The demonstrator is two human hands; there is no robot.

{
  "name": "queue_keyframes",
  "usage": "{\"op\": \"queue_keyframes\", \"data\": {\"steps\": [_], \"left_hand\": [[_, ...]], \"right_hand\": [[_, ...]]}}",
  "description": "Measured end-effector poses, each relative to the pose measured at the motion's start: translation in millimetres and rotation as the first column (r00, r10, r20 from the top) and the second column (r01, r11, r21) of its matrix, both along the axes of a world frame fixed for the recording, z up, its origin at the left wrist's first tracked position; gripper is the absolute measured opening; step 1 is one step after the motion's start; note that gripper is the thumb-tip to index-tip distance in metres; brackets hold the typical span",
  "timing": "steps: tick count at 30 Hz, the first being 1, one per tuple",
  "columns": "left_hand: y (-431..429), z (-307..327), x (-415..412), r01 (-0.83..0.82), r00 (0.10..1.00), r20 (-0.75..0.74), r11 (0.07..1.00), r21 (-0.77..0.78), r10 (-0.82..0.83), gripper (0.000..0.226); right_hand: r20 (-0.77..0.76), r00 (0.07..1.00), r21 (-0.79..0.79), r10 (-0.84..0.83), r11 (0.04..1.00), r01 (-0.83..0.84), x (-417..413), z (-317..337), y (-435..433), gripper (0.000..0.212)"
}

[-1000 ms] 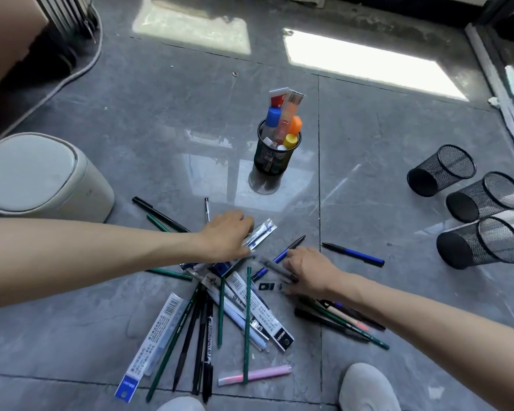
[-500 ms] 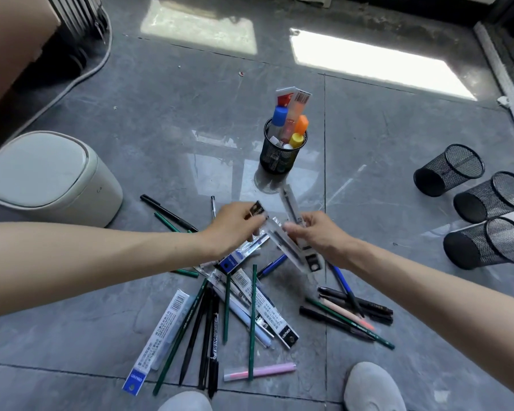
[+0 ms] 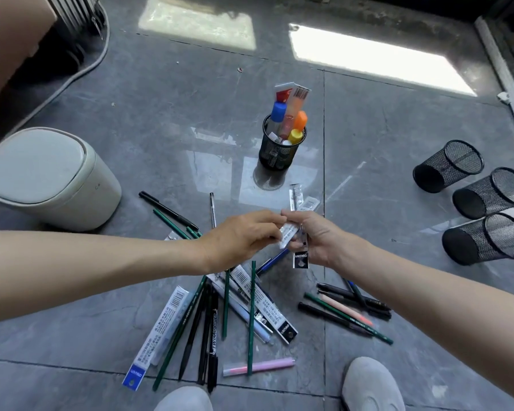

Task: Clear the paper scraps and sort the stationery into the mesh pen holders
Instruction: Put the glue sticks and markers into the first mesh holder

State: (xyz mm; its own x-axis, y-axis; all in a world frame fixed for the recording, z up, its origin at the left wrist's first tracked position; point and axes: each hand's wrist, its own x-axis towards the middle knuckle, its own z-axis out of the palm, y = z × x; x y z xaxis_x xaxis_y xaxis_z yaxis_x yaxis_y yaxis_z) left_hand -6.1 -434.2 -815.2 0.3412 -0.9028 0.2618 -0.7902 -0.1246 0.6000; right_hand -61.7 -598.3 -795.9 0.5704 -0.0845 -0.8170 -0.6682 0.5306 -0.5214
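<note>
My left hand (image 3: 244, 237) and my right hand (image 3: 316, 235) meet above the pile, both pinching a small bundle of clear refill packets (image 3: 297, 212) that sticks up between them. Below them on the grey floor lies a scatter of green pencils (image 3: 251, 315), black pens (image 3: 211, 327), packaged refills (image 3: 161, 327) and a pink pen (image 3: 261, 366). An upright mesh holder (image 3: 279, 149) behind holds glue sticks and markers. Three empty mesh holders (image 3: 448, 167) lie on their sides at the right.
A white lidded bin (image 3: 48, 176) stands at the left. More pens and pencils (image 3: 347, 310) lie under my right forearm. My two grey shoes (image 3: 371, 384) show at the bottom edge. A cable and a radiator are at the top left.
Both hands rose from the floor pile, each with refill packets, and came together. The packets now sit bunched between the two hands.
</note>
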Motion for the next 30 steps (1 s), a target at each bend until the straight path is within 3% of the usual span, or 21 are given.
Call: {"op": "queue_keyframes", "data": {"steps": [3, 5, 9, 12, 14, 16, 19, 22, 24, 26, 30], "left_hand": [[-2, -6, 3, -0.128, 0.992, 0.054, 0.962, 0.239, 0.118, 0.035], [-3, -4, 9, -0.246, 0.964, 0.032, 0.844, 0.476, 0.263, 0.027], [-1, -14, 12, -0.195, 0.977, 0.088, 0.656, 0.729, 0.193, 0.038], [-3, -18, 2, -0.215, 0.968, 0.084, 0.615, 0.759, 0.235, 0.025], [-7, -18, -1, -0.243, 0.932, -0.006, 0.639, 0.73, 0.361, 0.017], [-8, -17, 2, -0.302, 0.853, -0.129, 0.678, 0.67, 0.507, 0.029], [-11, -9, 7, -0.343, 0.627, -0.44, 0.735, 0.585, 0.643, 0.027], [-13, 7, -3, -0.307, 0.312, -0.771, 0.827, 0.471, 0.555, 0.016], [-11, 13, -11, -0.278, 0.141, -0.866, 0.859, 0.431, 0.48, 0.011], [-7, 17, -15, -0.183, 0.156, -0.875, 0.884, 0.431, 0.459, 0.015], [11, 18, -11, -0.007, 0.316, -0.84, 0.887, 0.462, 0.44, 0.017]], "right_hand": [[-0.036, 0.999, -0.108, -0.012, 0.994, 0.008, 0, 2, -1, 0.021], [-0.025, 0.999, -0.095, -0.023, 0.995, 0.021, -1, -2, -5, 0.025], [-0.044, 0.998, -0.137, 0.054, 0.989, -0.06, -4, -8, -10, 0.028], [-0.069, 0.991, -0.197, 0.119, 0.972, -0.13, -6, -12, -10, 0.017], [-0.074, 0.992, -0.218, 0.105, 0.969, -0.118, -6, -14, -10, 0.015], [-0.074, 0.993, -0.244, 0.087, 0.964, -0.103, -5, -14, -7, 0.018], [-0.081, 0.994, -0.256, 0.08, 0.962, -0.098, -4, -14, -1, 0.032], [-0.066, 0.997, -0.229, 0.048, 0.971, -0.062, 1, -12, 9, 0.036], [-0.052, 0.998, -0.206, 0.016, 0.978, -0.027, 5, -9, 17, 0.034], [-0.051, 0.998, -0.209, 0.032, 0.977, -0.042, 8, -6, 25, 0.029], [-0.039, 0.991, -0.255, 0.125, 0.958, -0.13, 13, -8, 32, 0.029]]}}
